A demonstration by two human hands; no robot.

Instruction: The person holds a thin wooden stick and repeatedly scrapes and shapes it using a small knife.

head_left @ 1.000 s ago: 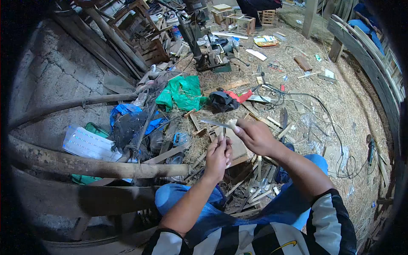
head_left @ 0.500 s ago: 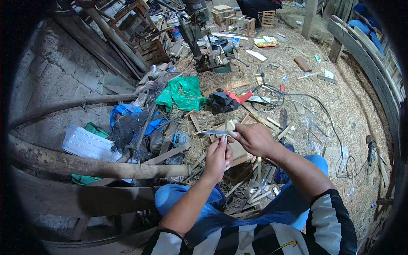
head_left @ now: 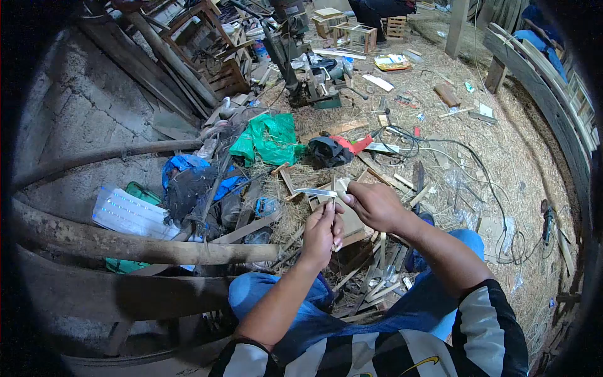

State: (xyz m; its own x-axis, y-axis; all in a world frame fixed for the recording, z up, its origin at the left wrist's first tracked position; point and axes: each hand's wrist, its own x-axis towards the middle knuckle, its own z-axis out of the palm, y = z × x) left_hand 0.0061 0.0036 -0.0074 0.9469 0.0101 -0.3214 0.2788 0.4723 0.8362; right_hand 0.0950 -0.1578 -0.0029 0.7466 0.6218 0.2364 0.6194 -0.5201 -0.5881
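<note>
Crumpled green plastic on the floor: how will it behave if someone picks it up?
Likely floppy: the green plastic lies in loose creases and folds, so it would probably sag from the grip. Probably light for its size, as it looks like thin film, though anything underneath is hidden. The straw bits on top would likely slide off as it lifts.

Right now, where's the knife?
Head view, near the middle: the knife is in the right hand, its blade pointing to the person's left, just beyond the fingertips of the left hand.
</note>
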